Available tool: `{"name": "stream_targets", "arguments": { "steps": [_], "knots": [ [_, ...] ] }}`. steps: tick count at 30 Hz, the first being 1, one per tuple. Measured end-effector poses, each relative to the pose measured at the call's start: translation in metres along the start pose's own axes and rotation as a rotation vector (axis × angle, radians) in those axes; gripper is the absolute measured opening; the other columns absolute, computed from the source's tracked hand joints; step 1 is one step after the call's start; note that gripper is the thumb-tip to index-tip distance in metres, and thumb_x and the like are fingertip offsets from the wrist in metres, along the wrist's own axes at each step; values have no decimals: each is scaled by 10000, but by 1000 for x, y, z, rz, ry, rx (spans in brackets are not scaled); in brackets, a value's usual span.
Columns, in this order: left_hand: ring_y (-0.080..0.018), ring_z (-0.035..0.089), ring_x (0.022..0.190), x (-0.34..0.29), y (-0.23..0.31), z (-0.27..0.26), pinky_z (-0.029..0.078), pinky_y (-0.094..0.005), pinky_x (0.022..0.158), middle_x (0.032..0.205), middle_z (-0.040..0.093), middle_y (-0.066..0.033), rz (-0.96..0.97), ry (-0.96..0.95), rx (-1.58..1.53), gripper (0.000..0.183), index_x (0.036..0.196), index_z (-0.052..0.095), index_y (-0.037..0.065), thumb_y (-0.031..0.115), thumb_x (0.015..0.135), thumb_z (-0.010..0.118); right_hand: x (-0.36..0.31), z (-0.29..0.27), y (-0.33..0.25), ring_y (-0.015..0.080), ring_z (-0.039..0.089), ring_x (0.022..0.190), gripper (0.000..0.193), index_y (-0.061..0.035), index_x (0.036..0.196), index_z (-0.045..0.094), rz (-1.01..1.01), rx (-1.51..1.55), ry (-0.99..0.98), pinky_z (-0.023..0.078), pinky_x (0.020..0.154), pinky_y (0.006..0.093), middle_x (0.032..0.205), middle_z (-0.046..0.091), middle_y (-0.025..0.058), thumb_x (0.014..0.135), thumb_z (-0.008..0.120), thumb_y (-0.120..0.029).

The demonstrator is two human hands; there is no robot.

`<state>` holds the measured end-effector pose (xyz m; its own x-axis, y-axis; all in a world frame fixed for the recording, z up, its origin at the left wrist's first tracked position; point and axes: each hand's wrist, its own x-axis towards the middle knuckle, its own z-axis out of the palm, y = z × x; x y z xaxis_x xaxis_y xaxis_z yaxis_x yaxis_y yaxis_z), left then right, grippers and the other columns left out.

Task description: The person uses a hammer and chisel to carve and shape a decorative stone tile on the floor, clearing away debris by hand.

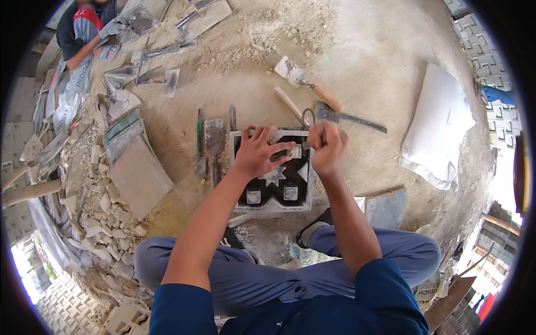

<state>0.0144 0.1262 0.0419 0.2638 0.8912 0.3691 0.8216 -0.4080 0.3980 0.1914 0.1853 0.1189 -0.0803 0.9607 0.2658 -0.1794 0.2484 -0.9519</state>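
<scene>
A square mould with a pale frame lies flat in front of my crossed legs. Its dark inside holds a pale star-shaped block and several small square blocks. My left hand rests over its upper left part, fingers spread, the thumb and fingertips near the upper blocks. At the mould's upper right corner, my right hand is closed in a fist. Beside that fist a curved metal loop shows at the far edge. What the fist grips, if anything, is hidden.
Left of the mould lie a green-handled tool and a flat trowel. Beyond it are a wooden-handled trowel and a dark flat blade. Tiles and rubble lie left, a white sack right. A gloved co-worker sits far left.
</scene>
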Motion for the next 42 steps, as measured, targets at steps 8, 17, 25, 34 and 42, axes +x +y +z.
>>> {"name": "stream_targets", "arguments": {
  "steps": [8,17,25,34,42],
  "knots": [
    [-240,569,1162,-5,0,0,336,-496,1054,1253,557,-46,4,4,32,402,1212,720,448,489,817,785,0,6,-7,115,374,516,574,-36,617,393,-13,-53,-42,257,484,308,547,415,27,1087,358,-364],
    [-244,578,1160,-4,-5,-1,346,-499,1041,1274,568,-53,-6,-30,48,422,1240,709,445,476,825,781,8,0,-11,121,384,500,614,-61,602,391,82,-80,22,271,474,308,543,427,26,1073,356,-454],
    [-237,575,1158,-7,0,-2,334,-487,1055,1258,566,-55,-1,-4,35,406,1215,723,441,482,817,791,-2,-2,-13,123,369,484,581,-59,606,390,-8,-10,29,266,469,311,542,424,23,1075,363,-400],
    [-249,565,1179,-5,0,1,332,-503,1068,1255,567,-53,12,-9,46,391,1212,723,449,504,828,773,-9,-13,-17,118,371,502,560,-39,605,401,20,183,70,268,481,322,541,437,35,1077,366,-338],
    [-238,571,1189,-6,2,-1,332,-483,1072,1275,576,-43,-4,-24,41,395,1187,739,436,490,800,799,-8,-11,-8,130,396,497,577,-21,624,411,-10,163,16,282,483,331,523,428,39,1085,381,-365]
  ]
}}
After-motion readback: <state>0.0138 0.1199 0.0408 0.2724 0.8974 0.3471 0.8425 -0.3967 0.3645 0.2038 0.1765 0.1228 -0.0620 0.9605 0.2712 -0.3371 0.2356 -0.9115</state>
